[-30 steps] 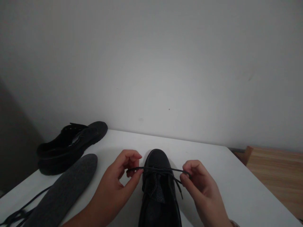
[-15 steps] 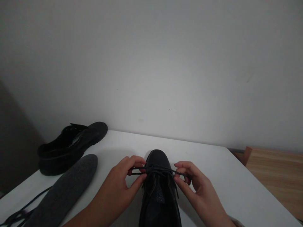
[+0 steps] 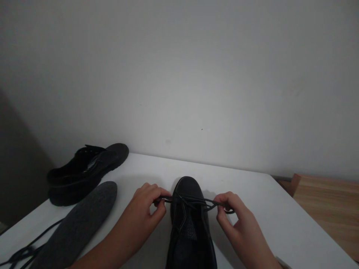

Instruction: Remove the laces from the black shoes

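Observation:
A black lace-up shoe [image 3: 188, 224] stands on the white table [image 3: 260, 209] right in front of me, toe pointing away. Its black lace [image 3: 196, 202] crosses over the top of the shoe. My left hand [image 3: 146, 211] is closed in a pinch on the lace's left end beside the shoe. On the shoe's right side, my right hand [image 3: 234, 220] pinches the other end, which forms a small loop.
A second black shoe [image 3: 85, 172] lies at the table's back left by the wall. A grey insole [image 3: 77, 226] lies in front of it, with a loose black lace [image 3: 25, 252] at the left edge. A wooden surface [image 3: 328, 209] adjoins on the right.
Both hands moved inward toward the shoe, then pulled apart again with the lace ends. The right end now shows a small loop.

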{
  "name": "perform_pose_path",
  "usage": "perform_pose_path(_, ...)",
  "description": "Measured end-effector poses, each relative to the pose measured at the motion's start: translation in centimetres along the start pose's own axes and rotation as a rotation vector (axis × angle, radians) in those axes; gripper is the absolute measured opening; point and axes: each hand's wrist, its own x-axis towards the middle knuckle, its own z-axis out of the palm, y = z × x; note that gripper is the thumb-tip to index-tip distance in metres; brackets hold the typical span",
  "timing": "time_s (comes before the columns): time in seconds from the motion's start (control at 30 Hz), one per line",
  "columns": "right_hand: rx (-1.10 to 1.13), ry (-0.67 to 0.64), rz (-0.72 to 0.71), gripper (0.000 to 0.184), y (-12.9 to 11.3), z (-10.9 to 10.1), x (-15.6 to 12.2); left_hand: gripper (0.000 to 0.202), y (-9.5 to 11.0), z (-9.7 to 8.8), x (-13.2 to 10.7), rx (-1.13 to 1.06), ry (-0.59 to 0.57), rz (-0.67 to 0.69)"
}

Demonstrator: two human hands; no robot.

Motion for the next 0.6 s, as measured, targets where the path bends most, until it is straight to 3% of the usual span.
perform_pose_path(0.1,0.07,0.059,0.06,0.007,0.0,-0.6,0.2,0.02,0.3,-0.3,0.1,-0.068,-0.003,-0.029)
perform_pose_path(0.23,0.453,0.122,0.216,0.008,-0.1,-0.8,0.3,0.019,0.2,-0.6,0.3,-0.419,0.015,-0.06)
perform_pose_path(0.43,1.032,0.059,0.347,0.008,-1.0,-0.6,0.6,0.026,0.3,-0.8,0.5,-0.935,-0.087,-0.204)
perform_pose_path(0.6,1.168,0.016,0.323,0.004,-2.0,-1.0,0.5,0.016,1.1,-0.9,0.6,-1.13,-0.049,-0.24)
